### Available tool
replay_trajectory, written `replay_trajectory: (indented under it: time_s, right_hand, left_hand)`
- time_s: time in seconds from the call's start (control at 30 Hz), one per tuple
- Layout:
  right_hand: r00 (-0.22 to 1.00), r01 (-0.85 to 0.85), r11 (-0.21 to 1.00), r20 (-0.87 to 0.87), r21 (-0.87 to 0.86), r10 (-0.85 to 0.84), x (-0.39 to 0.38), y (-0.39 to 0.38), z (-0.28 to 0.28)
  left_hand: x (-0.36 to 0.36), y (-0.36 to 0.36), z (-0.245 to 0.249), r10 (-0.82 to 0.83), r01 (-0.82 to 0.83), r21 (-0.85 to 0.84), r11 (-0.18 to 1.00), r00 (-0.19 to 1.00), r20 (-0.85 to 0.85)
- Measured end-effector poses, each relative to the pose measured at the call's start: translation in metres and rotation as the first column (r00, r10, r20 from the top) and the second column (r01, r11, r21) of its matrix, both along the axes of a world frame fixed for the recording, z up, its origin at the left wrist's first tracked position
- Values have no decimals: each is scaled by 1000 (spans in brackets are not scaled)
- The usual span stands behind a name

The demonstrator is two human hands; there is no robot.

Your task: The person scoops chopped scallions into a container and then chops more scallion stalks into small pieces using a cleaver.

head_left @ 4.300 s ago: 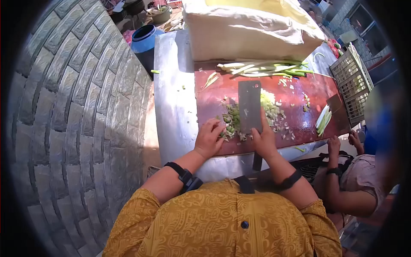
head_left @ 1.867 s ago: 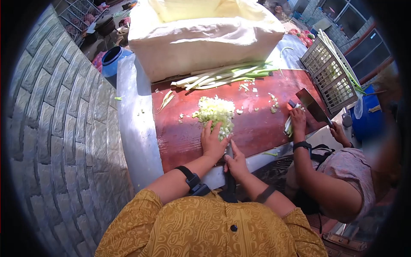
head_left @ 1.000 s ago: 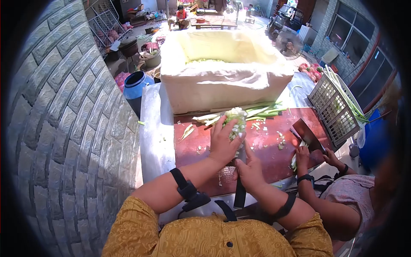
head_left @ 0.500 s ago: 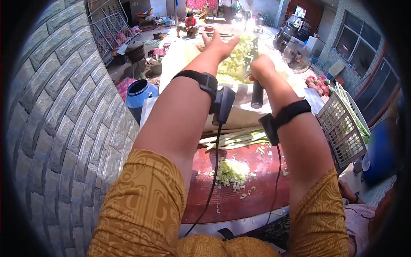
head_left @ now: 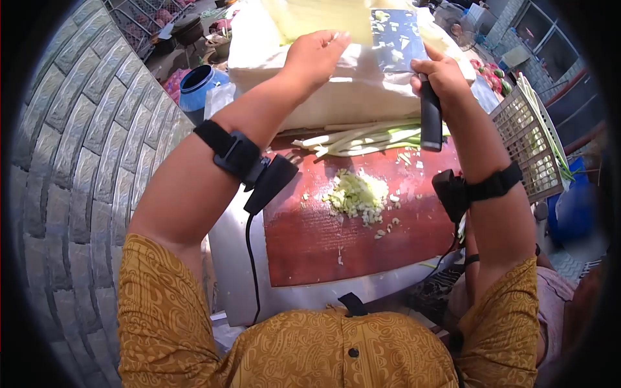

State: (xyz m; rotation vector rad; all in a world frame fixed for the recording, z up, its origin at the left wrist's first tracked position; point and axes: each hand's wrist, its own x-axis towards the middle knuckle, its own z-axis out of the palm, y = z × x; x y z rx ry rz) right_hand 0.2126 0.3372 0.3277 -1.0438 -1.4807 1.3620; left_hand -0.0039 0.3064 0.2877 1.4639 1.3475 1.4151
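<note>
My right hand (head_left: pixel 443 77) is closed round the black handle of a cleaver (head_left: pixel 394 55). The broad blade is raised, with chopped scallion bits stuck to its face. Left of the blade, my left hand (head_left: pixel 317 58) is over the near rim of a white foam box (head_left: pixel 362 100), fingers partly bent and apart from the cleaver. A pile of chopped scallion (head_left: pixel 359 194) lies on the red-brown board (head_left: pixel 310 252) below. Long scallion stalks (head_left: pixel 369 137) lie between the board and the box.
A brick wall (head_left: pixel 84 194) runs along the left, with a blue barrel (head_left: pixel 200 87) beyond it. At the right stands a plastic crate (head_left: pixel 527 142) with long green stalks. Another person in a pale shirt (head_left: pixel 550 304) is close by at the lower right.
Both hands have drawn back from over the box towards me. Chopped scallion held between left hand and blade has left them; bits cling to the blade. My view has tilted down.
</note>
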Motion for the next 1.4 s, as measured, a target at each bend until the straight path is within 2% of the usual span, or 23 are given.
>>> replay_trajectory:
  time_s: [0.03,0.07,0.13,0.17,0.2,0.23,0.27,0.3,0.33,0.4,0.5,0.6,0.7,0.8,0.93,0.97,1.07,1.1,1.2,1.23,1.33,1.4]
  right_hand:
    - [992,-71,997,-102,-12,69,4,-20,-7]
    - [998,37,999,-50,-40,-39,7,-47,-13]
    - [999,-2,996,-47,-95,-3,16,-99,-29]
    - [1000,17,990,-2,-142,-17,25,-118,-43]
    - [999,37,982,42,-185,-30,34,-136,-59]
    - [998,52,971,28,-232,-47,41,-158,-70]
    - [998,67,958,15,-278,-65,49,-178,-82]
    - [995,92,947,-7,-307,-99,60,-194,-98]
    - [990,117,935,-30,-335,-134,73,-207,-116]
    - [975,218,914,43,-343,-216,95,-225,-141]
    - [945,316,905,181,-285,-272,133,-242,-188]
    - [900,422,872,234,-249,-369,147,-248,-210]
    - [896,433,871,217,-233,-388,150,-244,-227]
    - [921,382,887,179,-259,-345,135,-236,-240]
    - [953,296,900,164,-321,-255,98,-216,-243]
    - [959,280,902,146,-327,-244,91,-212,-246]
    - [975,223,892,107,-393,-196,71,-210,-254]
    - [979,203,895,63,-397,-194,62,-212,-249]
    - [989,131,902,-8,-412,-147,52,-217,-254]
    - [990,113,906,-30,-409,-137,49,-220,-253]
    - [989,79,915,-81,-396,-121,43,-230,-240]
    - [988,77,922,-93,-379,-121,41,-237,-233]
  left_hand:
    - [12,-22,-9,-29,28,54,998,999,22]
    - [12,-30,-28,-59,63,30,998,990,-127]
    - [39,-67,-66,-71,62,111,992,994,85]
    - [39,-76,-95,-78,78,24,997,997,-3]
    - [46,-95,-112,-53,57,53,997,995,-85]
    - [46,-113,-113,-160,83,-404,911,974,-160]
    - [47,-119,-143,-187,124,-272,954,958,-217]
    - [61,-129,-179,-55,49,-142,989,998,-36]
    - [64,-138,-201,-12,-9,-156,988,992,-128]
    - [65,-148,-220,5,-48,-125,991,947,-322]
    - [64,-145,-239,-4,-111,-149,983,787,-617]
    - [73,-140,-241,-40,-83,-140,987,709,-704]
    - [89,-132,-235,-60,-141,-208,968,677,-733]
    - [101,-122,-230,-106,-106,-257,961,715,-691]
    - [119,-119,-235,-66,-107,-235,966,777,-626]
    - [124,-120,-236,-2,-129,-163,978,777,-629]
    - [135,-124,-242,55,-141,-102,985,808,-586]
    - [139,-129,-238,111,-194,-81,978,804,-584]
    - [142,-137,-237,133,-201,-130,971,904,-406]
    - [142,-140,-236,170,-229,-101,968,898,-406]
    - [138,-148,-227,119,-189,-197,962,940,-321]
    - [137,-156,-214,91,-176,-232,957,939,-333]
